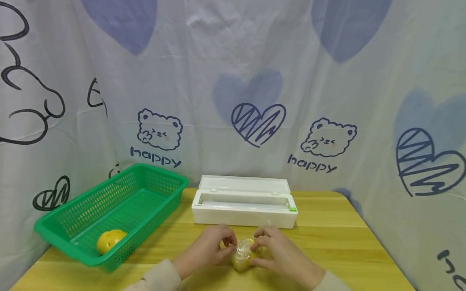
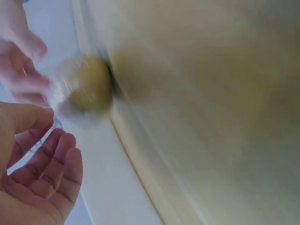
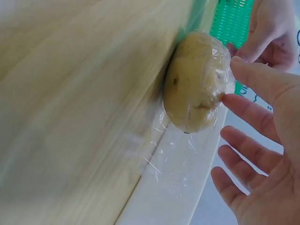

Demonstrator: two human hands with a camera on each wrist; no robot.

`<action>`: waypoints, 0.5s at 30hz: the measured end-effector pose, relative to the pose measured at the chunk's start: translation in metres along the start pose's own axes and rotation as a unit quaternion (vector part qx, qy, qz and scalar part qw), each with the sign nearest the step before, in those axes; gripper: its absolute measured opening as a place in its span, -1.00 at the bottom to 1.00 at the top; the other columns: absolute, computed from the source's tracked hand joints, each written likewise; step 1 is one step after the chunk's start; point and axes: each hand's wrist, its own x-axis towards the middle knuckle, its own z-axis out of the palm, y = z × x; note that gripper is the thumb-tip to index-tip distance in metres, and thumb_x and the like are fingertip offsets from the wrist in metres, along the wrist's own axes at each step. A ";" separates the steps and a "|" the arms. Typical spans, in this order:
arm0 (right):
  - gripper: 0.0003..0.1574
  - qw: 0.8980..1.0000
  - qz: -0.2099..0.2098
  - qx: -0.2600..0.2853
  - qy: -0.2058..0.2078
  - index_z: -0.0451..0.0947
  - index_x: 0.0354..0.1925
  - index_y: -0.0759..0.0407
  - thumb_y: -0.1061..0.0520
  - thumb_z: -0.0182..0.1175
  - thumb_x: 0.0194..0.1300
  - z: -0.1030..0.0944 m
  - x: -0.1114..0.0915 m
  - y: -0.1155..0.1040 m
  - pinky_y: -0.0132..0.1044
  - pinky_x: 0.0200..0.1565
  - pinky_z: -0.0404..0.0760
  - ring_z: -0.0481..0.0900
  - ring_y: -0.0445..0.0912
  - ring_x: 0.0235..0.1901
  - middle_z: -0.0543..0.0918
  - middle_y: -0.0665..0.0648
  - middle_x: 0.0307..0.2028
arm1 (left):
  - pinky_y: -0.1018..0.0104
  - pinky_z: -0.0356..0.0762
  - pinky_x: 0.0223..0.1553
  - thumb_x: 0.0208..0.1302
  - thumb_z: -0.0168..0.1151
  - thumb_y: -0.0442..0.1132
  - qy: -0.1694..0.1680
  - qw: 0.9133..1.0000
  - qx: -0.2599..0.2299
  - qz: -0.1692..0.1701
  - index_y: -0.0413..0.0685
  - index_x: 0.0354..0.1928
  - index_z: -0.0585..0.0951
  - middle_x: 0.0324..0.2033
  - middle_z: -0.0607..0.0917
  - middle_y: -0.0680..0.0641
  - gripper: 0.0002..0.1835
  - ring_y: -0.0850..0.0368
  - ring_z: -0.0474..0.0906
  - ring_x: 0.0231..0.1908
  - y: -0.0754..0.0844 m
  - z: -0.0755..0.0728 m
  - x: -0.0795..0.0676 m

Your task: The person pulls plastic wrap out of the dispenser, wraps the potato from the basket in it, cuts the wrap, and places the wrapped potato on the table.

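A yellow potato [image 3: 194,84] wrapped in clear cling film [image 3: 218,61] stands at the table's front, between both hands. My left hand [image 1: 218,244] is at its left side, thumb and index tips brought together at the film's edge. From the right, my right hand [image 1: 278,250] touches the wrapped potato with thumb and index finger, the other fingers spread and fairly straight in the right wrist view. Loose film [image 3: 164,173] trails from the potato on that side. The left wrist view blurs the potato [image 2: 86,86].
Behind the hands, a white cling film box [image 1: 244,216] stands with its lid up. At the left, a green plastic basket [image 1: 174,198] holds another yellow potato [image 1: 109,241]. A printed cloth [image 1: 207,48] hangs around the wooden table [image 1: 338,238].
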 end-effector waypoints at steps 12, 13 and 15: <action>-0.77 0.999 -0.013 0.013 -0.033 0.74 -0.12 -0.11 -0.14 0.49 0.34 -0.008 0.003 0.010 -0.21 0.01 0.59 0.54 -0.23 -0.08 0.76 -0.22 -0.16 | 0.56 0.62 -0.20 0.35 0.47 -0.28 -0.014 0.998 0.066 -0.016 -0.03 -0.12 0.83 -0.21 0.77 0.06 -0.90 0.35 0.64 -0.27 0.020 0.002 -0.006; -0.78 0.999 -0.002 0.020 -0.039 0.74 -0.12 -0.11 -0.12 0.49 0.35 -0.009 0.003 0.010 -0.22 0.00 0.58 0.55 -0.23 -0.09 0.77 -0.22 -0.17 | 0.55 0.62 -0.22 0.34 0.48 -0.26 -0.015 0.997 0.071 -0.023 -0.02 -0.09 0.84 -0.20 0.76 0.06 -0.86 0.35 0.62 -0.28 0.019 0.002 -0.006; -0.79 0.998 0.003 0.037 -0.047 0.75 -0.10 -0.07 -0.07 0.49 0.36 -0.010 0.004 0.011 -0.24 -0.03 0.62 0.62 -0.24 -0.13 0.79 -0.19 -0.20 | 0.53 0.60 -0.24 0.34 0.49 -0.23 -0.018 0.996 0.079 -0.034 -0.02 -0.01 0.84 -0.18 0.75 0.05 -0.79 0.35 0.59 -0.30 0.018 0.003 -0.006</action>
